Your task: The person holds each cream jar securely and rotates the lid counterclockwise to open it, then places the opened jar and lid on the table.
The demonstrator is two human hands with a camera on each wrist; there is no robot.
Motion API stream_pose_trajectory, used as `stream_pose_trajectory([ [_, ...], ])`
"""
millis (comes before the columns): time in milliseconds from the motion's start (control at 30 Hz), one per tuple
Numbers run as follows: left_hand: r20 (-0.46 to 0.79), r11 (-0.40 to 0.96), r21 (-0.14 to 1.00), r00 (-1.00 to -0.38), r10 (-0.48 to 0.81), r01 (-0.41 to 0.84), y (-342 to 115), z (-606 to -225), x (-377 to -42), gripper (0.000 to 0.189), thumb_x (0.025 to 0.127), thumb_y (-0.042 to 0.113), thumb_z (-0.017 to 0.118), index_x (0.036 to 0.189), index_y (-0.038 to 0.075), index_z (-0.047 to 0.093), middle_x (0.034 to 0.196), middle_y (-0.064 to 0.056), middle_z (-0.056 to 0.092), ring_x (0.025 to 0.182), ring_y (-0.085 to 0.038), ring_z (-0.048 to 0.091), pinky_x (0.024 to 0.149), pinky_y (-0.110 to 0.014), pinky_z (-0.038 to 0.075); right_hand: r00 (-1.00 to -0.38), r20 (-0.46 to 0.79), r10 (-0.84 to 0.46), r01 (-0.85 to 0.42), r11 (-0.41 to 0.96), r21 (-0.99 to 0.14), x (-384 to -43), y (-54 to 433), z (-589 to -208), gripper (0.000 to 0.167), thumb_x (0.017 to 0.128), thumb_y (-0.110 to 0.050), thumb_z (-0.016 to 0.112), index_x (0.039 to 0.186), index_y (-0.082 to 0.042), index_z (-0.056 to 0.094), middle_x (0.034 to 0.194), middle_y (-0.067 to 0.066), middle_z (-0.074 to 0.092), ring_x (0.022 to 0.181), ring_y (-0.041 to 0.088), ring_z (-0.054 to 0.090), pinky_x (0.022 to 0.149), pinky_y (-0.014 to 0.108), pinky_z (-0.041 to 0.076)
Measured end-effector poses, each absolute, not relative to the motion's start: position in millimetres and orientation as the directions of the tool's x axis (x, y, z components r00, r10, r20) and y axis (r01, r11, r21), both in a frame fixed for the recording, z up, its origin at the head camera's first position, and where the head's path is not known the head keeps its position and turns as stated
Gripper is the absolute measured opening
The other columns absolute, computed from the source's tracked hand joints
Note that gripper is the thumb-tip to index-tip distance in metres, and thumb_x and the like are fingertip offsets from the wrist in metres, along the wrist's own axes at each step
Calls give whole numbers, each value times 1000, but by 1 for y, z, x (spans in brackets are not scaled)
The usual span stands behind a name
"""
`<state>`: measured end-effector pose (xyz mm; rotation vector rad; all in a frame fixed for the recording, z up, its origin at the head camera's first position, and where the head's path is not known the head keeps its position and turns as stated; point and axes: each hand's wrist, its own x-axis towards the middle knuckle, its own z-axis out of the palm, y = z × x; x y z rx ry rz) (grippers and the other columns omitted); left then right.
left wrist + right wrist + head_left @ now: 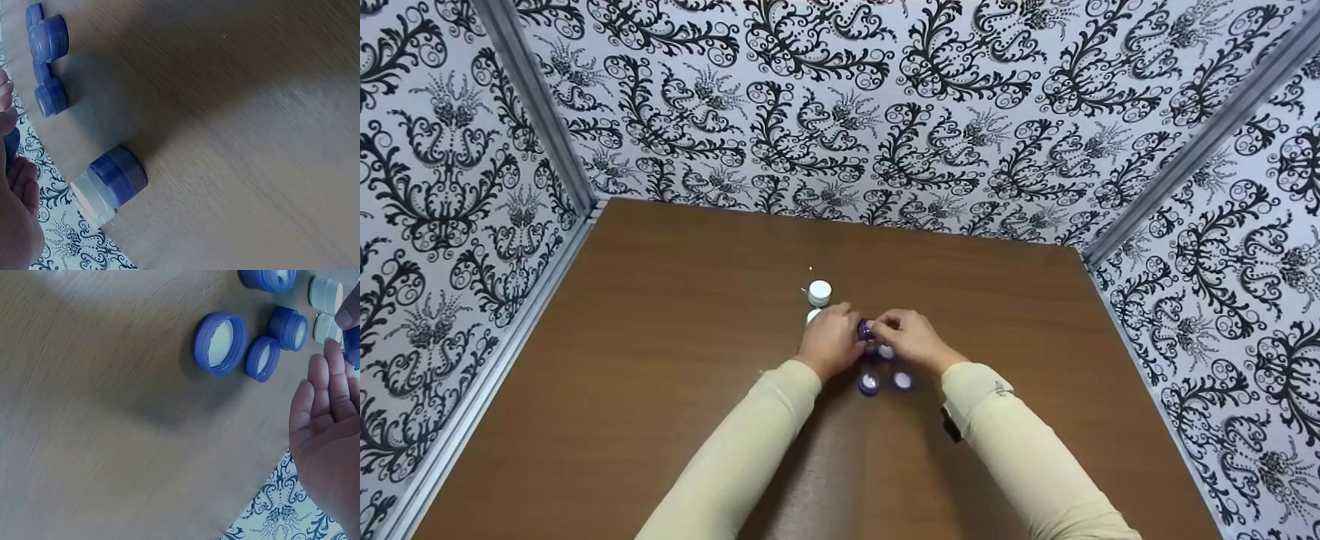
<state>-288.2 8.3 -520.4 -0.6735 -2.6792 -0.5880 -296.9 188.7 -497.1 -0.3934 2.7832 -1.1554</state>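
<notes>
In the head view, both hands meet over a small blue-purple jar [865,328]. My left hand [831,339] grips it from the left, and the right hand [911,337] pinches it from the right, thumb toward the fingers. Much of the jar is hidden by fingers; I cannot tell whether its lid is on. Just below the hands stand an uncapped blue jar [289,329] and a blue lid [262,359] with a white liner. Nearer the person are a larger uncapped jar [868,383] and another upturned lid [220,344].
Beyond the left hand stands a white round container [820,292], with a second white top [813,315] partly behind that hand. A blue cylinder [119,175] overlaps a white piece [90,197] in the left wrist view. Patterned walls [825,112] border the brown table [675,315].
</notes>
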Motion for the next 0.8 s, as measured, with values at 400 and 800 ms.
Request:
stream_pose_trajectory([
  [400,473,800,285,-803,362,528,10,-526,-291,20,75,19,80,87,6,71,83,-6,61,78,-26,65,74,-39,53,-941,85,-327,-289,647,-706,-299,190,-500,17,84,-10,68,100,-6,71,86,-1,67,83,17,62,77,33,48],
  [800,438,804,292,-819,369,518,10,-525,-290,28,73,25,83,91,6,72,87,-5,62,83,-26,66,78,-39,53,-960,11,-279,-208,689,-695,-297,187,-498,23,96,-31,62,91,-11,73,78,-3,65,75,17,59,71,33,46],
])
